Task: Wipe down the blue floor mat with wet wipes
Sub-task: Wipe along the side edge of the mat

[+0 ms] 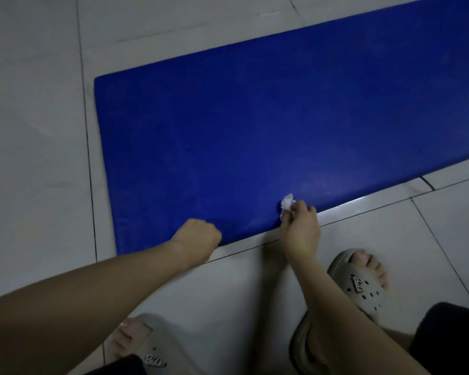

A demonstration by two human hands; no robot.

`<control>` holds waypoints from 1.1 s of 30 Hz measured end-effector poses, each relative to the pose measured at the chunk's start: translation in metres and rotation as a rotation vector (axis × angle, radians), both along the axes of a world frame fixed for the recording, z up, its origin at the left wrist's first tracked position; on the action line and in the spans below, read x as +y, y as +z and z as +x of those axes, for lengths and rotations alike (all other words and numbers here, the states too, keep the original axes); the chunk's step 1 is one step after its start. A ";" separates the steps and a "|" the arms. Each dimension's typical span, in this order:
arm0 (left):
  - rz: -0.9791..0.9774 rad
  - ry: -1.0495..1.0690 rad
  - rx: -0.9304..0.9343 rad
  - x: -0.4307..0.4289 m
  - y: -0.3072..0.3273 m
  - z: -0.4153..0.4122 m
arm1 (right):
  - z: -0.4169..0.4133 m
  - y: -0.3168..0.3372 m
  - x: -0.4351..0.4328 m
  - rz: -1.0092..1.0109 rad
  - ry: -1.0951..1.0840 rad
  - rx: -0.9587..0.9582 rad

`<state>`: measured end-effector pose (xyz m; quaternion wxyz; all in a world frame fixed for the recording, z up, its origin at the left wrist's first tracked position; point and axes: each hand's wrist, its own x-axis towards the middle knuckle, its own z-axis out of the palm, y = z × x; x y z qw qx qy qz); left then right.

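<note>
Blue mat flat on tile, long axis running left-right ahead of you | your right hand pinches crumpled wipe at near edge | left hand curled there, grip unclear

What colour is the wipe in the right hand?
White. The crumpled wipe shows best in the head view, held by the right hand against the blue mat.

**Sheen and Texture Underfoot**

We see the blue floor mat as a smooth foam or vinyl sheet with a soft sheen, which is paler near its front edge. The wet wipe looks like thin white non-woven cloth, crumpled. The floor tiles are pale, glazed and glossy. Our slippers look like matt, perforated moulded plastic or foam. The shorts seem to be dark cloth.
</note>
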<state>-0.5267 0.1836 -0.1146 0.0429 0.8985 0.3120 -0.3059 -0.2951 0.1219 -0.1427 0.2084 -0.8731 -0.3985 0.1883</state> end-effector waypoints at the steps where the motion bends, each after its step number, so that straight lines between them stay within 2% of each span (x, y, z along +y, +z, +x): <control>1: -0.002 0.020 -0.005 0.001 0.001 -0.005 | -0.010 0.001 0.000 0.006 0.028 0.016; 5: -0.088 0.163 0.022 0.017 0.017 -0.049 | -0.060 0.002 0.001 -0.008 0.242 0.013; 9: -0.067 0.270 0.123 0.024 0.019 -0.098 | -0.118 0.002 0.002 -0.032 0.467 0.076; 13: -0.109 0.568 -0.182 0.029 0.009 -0.088 | -0.158 -0.002 -0.001 0.072 0.500 0.091; 16: -0.196 0.693 -0.201 0.034 -0.003 -0.071 | -0.159 -0.011 0.007 0.106 0.554 0.035; 23: -0.244 0.656 -0.034 0.044 -0.007 -0.064 | -0.111 -0.013 0.013 0.106 0.478 -0.090; 29: -0.262 0.655 -0.047 0.043 -0.006 -0.065 | 0.002 -0.008 0.006 0.103 0.171 -0.094; 31: -0.259 0.657 -0.043 0.042 -0.006 -0.065 | -0.006 -0.008 0.006 0.118 0.097 -0.078; 33: -0.260 0.663 -0.041 0.042 -0.007 -0.065 | -0.044 -0.007 0.004 0.111 0.142 -0.023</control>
